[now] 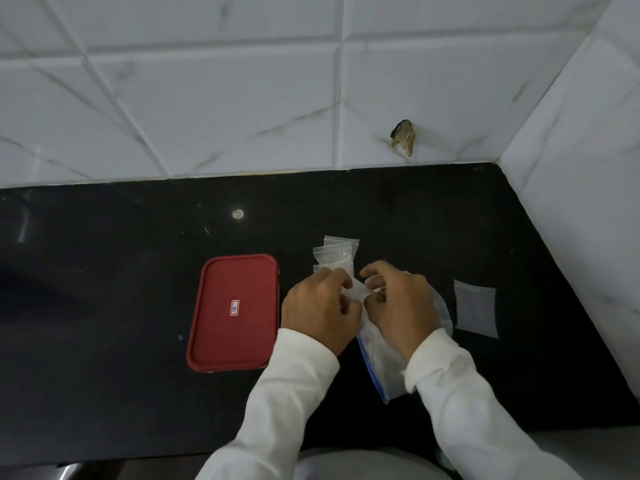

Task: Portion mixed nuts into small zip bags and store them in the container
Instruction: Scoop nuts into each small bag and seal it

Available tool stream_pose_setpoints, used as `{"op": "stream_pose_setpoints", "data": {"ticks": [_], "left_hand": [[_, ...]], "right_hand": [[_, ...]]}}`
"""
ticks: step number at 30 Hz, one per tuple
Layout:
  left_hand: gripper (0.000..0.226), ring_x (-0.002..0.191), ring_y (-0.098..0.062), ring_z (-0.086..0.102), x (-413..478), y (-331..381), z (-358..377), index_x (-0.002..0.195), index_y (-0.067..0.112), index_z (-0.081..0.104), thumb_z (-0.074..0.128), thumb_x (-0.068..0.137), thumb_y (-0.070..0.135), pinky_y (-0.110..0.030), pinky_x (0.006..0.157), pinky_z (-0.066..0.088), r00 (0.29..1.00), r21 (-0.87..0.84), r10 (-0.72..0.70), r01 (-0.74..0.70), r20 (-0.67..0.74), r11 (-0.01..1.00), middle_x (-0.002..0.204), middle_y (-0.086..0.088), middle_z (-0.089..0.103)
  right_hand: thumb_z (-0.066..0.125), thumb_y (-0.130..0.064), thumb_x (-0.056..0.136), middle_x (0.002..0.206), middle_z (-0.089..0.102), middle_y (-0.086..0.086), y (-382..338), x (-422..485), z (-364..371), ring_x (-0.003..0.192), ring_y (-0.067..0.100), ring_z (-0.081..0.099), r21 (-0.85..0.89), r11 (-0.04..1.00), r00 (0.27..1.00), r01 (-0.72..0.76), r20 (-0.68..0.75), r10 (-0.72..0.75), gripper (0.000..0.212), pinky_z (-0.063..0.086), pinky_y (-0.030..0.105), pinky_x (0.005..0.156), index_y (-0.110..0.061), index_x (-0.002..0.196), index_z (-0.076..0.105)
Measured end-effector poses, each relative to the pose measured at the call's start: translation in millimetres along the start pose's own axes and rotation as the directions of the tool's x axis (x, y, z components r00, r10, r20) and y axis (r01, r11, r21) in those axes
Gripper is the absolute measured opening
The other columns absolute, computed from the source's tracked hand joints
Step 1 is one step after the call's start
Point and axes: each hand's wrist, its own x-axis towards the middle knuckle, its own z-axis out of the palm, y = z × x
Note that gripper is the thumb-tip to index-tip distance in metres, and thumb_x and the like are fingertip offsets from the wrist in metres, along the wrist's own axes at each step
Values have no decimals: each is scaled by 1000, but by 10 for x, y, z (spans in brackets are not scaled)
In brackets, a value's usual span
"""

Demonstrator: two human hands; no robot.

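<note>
Both grips are clamped on one small zip bag (358, 291): the left hand (320, 306) and right hand (398, 303) pinch it from opposite sides, apparently to part its seal for filling. Beneath the right hand lies a larger bag (381, 362) with a blue strip, contents not discernible. A stack of spare small bags (334, 256) sits just beyond the fingers and a single small bag (475, 308) lies flat to the right, within reach. The container (233, 311), red lid on, rests on the table (104, 271) beside the left hand, presumably awaiting portions.
</note>
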Motion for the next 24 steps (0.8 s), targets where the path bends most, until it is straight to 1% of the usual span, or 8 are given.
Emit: {"op": "stream_pose_setpoints", "data": {"ticks": [2,3,5,8,10,16,20,24], "left_hand": [[20,74,-4,60,3,-94,19,101,26,67,65,84,35,-21,68,53,991,-268,-121,101,-61,958,88,8,62],[26,83,-5,62,5,-133,40,105,28,66,61,85,46,-21,73,54,972,-461,-234,197,-23,865,96,7,63],[37,101,-11,65,12,-142,127,112,29,64,52,90,56,-32,86,56,875,-745,-435,433,212,508,112,1,65],[41,105,-24,66,42,-79,297,114,24,65,44,96,54,-43,89,54,624,-731,-477,680,619,-58,110,-6,73],[51,100,-26,68,46,-56,383,109,21,70,40,95,59,-44,86,53,545,-646,-380,730,747,-223,104,-8,75],[58,67,-21,68,-8,-59,508,99,10,74,46,92,60,-27,52,54,573,-614,-228,692,787,-380,89,-11,70],[45,68,-21,66,-26,-84,562,92,7,72,54,90,49,-28,56,54,610,-626,-240,561,755,-542,82,-11,68],[30,73,-20,67,-1,-187,590,107,7,63,65,91,32,-32,62,56,599,-696,-365,545,713,-466,91,-12,63]], "right_hand": [[68,-17,87,103,64,-9,9,7,-81,95,8,64,56,998,1000,-8,-15,9,31,55,29,84,-27,115,60],[68,-16,87,98,64,-11,14,14,-122,90,4,64,75,997,999,11,-46,-8,29,54,22,78,-27,113,61],[70,-16,86,92,64,-15,17,14,-189,80,-2,63,92,994,996,52,-83,-44,27,50,12,66,-27,110,63],[70,-15,84,91,64,-16,-39,15,-242,78,-3,62,107,991,997,75,-20,-73,29,52,13,67,-27,111,63],[71,-17,85,99,67,-10,-92,14,-240,83,1,64,85,993,995,86,40,-90,32,55,19,73,-25,114,62],[71,-29,86,115,65,-8,-156,11,-204,98,4,63,-1,997,994,76,77,-75,40,52,22,84,-27,124,56],[74,-49,76,119,59,-14,-99,-114,-214,104,-2,57,122,951,958,286,-28,-284,54,51,20,87,-29,123,58],[76,-60,65,140,44,-11,108,-228,-232,120,10,47,-78,821,825,566,38,-564,55,43,28,93,-36,113,63]]}}
